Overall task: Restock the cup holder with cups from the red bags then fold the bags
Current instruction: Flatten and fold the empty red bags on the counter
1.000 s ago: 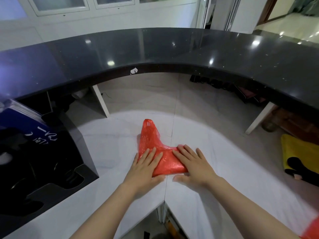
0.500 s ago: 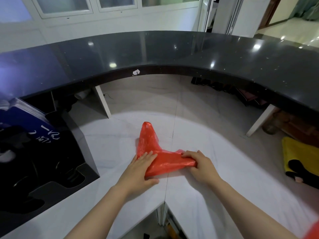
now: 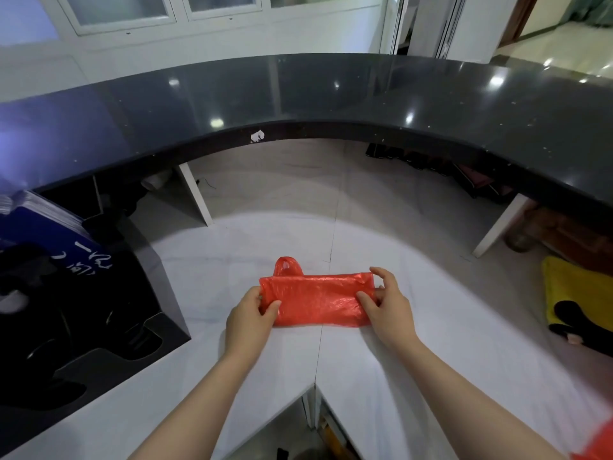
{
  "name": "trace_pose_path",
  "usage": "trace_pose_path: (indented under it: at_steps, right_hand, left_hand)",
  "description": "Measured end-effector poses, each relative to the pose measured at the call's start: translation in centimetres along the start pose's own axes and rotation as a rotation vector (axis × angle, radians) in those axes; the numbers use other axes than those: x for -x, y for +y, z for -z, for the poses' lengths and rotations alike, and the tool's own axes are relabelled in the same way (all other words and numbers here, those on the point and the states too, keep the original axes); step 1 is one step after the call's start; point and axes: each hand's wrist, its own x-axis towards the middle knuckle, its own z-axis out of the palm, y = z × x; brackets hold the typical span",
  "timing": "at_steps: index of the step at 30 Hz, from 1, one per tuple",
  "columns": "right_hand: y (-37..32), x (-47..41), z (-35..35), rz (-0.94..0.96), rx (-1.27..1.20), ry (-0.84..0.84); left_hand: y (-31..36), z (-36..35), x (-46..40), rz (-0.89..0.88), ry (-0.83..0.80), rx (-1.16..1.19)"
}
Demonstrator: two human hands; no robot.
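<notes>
A red plastic bag (image 3: 316, 300) lies on the white counter (image 3: 431, 343) as a folded, wide flat strip, with one handle loop poking up at its far left corner. My left hand (image 3: 248, 313) pinches the bag's left end between thumb and fingers. My right hand (image 3: 386, 302) pinches the right end, thumb on top. The black cup holder (image 3: 76, 320) stands at the left of the counter; its round slots look dark and I cannot make out cups in them.
A raised curved black countertop (image 3: 331, 101) runs around the far side on white supports. Blue printed papers (image 3: 43, 240) stick up behind the holder. A yellow and black item (image 3: 580, 293) lies at the right. A red scrap (image 3: 597, 449) shows at the bottom right corner.
Both hands pressed flat on the bag, then took hold of its ends. The upright tail has been folded down, so the bag is now a wide horizontal strip.
</notes>
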Motion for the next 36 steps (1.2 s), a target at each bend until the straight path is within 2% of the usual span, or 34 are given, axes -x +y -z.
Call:
trace_pose_path:
  at_steps: [5,7,9,11,12,13,15,18,20,25,29,36]
  right_hand:
    - [0.0,0.2,-0.2,0.058,0.128,-0.007]
    - [-0.2,0.5,-0.3,0.153,0.246,-0.008]
    - [-0.3,1.0,-0.6,0.227,0.376,-0.023]
    - [-0.4,1.3,-0.9,0.269,0.509,-0.025]
    - [-0.4,1.4,-1.0,0.300,0.566,-0.022]
    - [-0.4,1.5,-1.0,0.336,0.605,-0.031]
    - [-0.3,1.4,-0.9,0.395,0.615,-0.111]
    - [0.0,1.1,-1.1,0.399,0.636,-0.281]
    - [0.1,0.9,-1.2,0.384,0.673,-0.306]
    - [0.1,0.9,-1.3,0.365,0.651,-0.273]
    - [-0.3,1.1,-1.2,0.361,0.630,-0.251]
    - [-1.2,0.9,-0.9,0.321,0.522,-0.115]
  left_hand:
    - [0.4,-0.1,0.5,-0.020,0.037,-0.039]
    - [0.6,-0.1,0.8,-0.125,0.069,-0.247]
    - [1.0,-0.4,0.9,-0.370,0.120,-0.549]
    - [1.4,-0.7,0.5,-0.581,-0.033,-0.713]
    - [1.5,-1.0,0.2,-0.606,-0.155,-0.744]
    - [1.5,-1.3,-0.2,-0.558,-0.276,-0.745]
    - [1.1,-1.9,-0.8,-0.427,-0.397,-0.708]
    - [0.1,-2.6,-0.8,-0.389,-0.424,-0.708]
    - [-0.4,-2.5,-0.8,-0.385,-0.407,-0.709]
    - [0.1,-2.4,-1.2,-0.375,-0.321,-0.710]
    - [0.9,-2.1,-1.5,-0.321,-0.281,-0.611]
    - [2.4,0.0,-2.1,-0.257,-0.419,-0.443]
